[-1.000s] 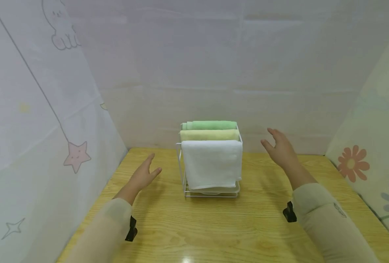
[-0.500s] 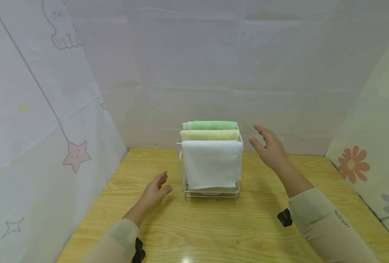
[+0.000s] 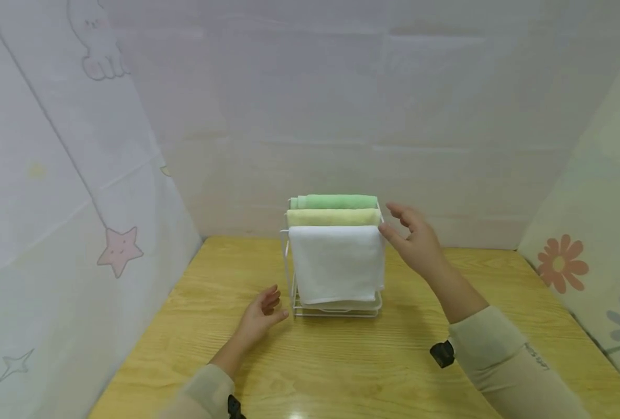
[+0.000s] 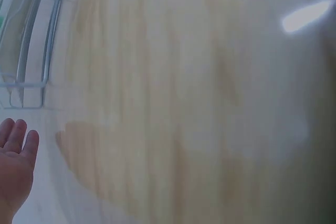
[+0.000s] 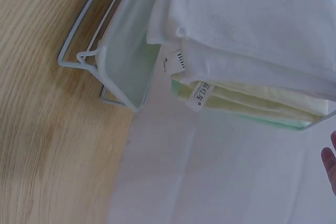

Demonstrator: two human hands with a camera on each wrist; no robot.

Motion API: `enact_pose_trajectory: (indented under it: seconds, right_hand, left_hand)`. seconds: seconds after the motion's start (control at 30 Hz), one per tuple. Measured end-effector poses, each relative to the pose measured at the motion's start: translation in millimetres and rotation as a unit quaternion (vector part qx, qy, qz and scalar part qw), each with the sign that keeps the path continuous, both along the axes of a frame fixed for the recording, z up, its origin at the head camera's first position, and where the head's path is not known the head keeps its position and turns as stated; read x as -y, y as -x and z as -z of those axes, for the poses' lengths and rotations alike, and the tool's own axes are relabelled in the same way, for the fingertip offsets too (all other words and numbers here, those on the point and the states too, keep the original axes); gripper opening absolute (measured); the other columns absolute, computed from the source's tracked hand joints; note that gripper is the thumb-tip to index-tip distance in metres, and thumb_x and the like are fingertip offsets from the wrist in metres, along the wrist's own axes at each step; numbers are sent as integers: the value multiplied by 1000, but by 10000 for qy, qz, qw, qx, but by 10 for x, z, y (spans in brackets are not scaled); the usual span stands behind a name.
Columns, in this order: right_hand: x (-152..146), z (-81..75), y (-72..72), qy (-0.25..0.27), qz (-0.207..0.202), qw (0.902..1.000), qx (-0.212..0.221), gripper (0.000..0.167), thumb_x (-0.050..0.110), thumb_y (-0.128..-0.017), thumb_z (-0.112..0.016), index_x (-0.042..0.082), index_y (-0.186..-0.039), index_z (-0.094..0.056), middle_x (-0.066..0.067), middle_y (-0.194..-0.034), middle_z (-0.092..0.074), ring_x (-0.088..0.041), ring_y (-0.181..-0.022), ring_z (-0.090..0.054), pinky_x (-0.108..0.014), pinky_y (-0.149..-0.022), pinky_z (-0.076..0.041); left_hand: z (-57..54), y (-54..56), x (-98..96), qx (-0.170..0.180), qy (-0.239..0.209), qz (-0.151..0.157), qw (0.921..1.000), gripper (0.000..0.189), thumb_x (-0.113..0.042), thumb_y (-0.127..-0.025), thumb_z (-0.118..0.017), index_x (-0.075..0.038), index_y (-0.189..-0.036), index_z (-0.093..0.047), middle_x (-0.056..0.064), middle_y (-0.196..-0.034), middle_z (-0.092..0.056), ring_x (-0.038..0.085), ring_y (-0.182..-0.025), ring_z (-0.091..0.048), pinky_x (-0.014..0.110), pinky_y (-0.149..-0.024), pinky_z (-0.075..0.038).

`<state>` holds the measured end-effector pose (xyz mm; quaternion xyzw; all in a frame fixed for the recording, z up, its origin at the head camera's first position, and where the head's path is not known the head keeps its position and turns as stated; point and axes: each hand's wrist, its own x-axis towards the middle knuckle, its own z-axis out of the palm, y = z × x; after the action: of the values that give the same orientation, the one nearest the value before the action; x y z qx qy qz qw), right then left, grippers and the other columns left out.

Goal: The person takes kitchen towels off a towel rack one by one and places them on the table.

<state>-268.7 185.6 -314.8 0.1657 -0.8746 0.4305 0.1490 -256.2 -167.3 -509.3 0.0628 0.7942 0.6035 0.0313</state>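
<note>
A white wire rack [image 3: 336,315] stands on the wooden table. Over its bars hang three folded towels, one behind another: a white towel [image 3: 336,265] in front, a yellow towel [image 3: 333,217], and a green towel [image 3: 341,202] at the back. My right hand [image 3: 419,243] is at the rack's upper right corner, fingers loosely extended. Its thumb tip overlaps the white towel's edge in the head view; whether they touch I cannot tell. Low on the other side, my left hand [image 3: 259,319] hovers just left of the rack's base, fingers relaxed and holding nothing.
A shallow pale tray [image 5: 126,51] sits in the rack's base. Behind the table [image 3: 310,366] hangs a plain pale cloth wall [image 3: 299,116]. Printed cloth walls flank it, with a pink star [image 3: 120,250] on the left and a red flower [image 3: 562,263] on the right.
Both hands have come inward toward the rack. The left has moved right and nearer the table's front; the right has moved left to the rack's upper corner. Rack and towels have stayed put.
</note>
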Motion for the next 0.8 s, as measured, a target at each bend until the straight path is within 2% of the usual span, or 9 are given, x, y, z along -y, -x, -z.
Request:
enact_pose_trajectory:
  seconds: [0.13, 0.3, 0.47, 0.6, 0.8]
  right_hand:
    - [84, -3, -11, 50, -103, 9999, 9, 59, 35, -95, -65, 10, -144, -47, -16, -149, -46, -38, -138, -40, -59, -111, -37]
    - [124, -15, -25, -19, -171, 9998, 48, 60, 35, -92, -69, 14, -144, -48, -14, -148, -47, -34, -139, -40, -57, -114, -35]
    - [170, -54, -35, -145, -281, 9994, -109, 59, 30, -89, -73, 12, -141, -52, -13, -145, -51, -33, -139, -41, -57, -114, -35]
    - [211, -84, -25, -278, -410, 9986, -200, 55, 29, -88, -75, 9, -136, -57, -11, -143, -54, -32, -140, -40, -55, -115, -35]
    - [276, -100, 13, -378, -567, 9976, -123, 52, 29, -86, -76, 10, -132, -60, -9, -140, -56, -30, -136, -45, -54, -111, -40]
  left_hand:
    - [70, 9, -100, 20, -346, 44, 9994, 72, -10, -88, -73, 0, -148, -35, 23, -150, -43, 42, -137, -41, 55, -115, -34]
    - [91, 29, -205, 8, -626, -31, 9980, 66, -3, -88, -70, 2, -146, -38, 25, -147, -46, 41, -136, -44, 53, -115, -35]
    - [135, 31, -269, 1, -920, -75, 9957, 57, 2, -90, -66, 8, -142, -41, 29, -141, -49, 43, -131, -49, 41, -106, -49]
    - [206, 41, -301, -53, -1009, -308, 9944, 49, 0, -91, -66, 11, -135, -48, 31, -135, -54, 43, -125, -54, 29, -94, -56]
    - [271, 35, -316, -202, -892, -630, 9938, 41, -2, -90, -67, 13, -126, -56, 31, -127, -60, 41, -118, -60, 23, -89, -57]
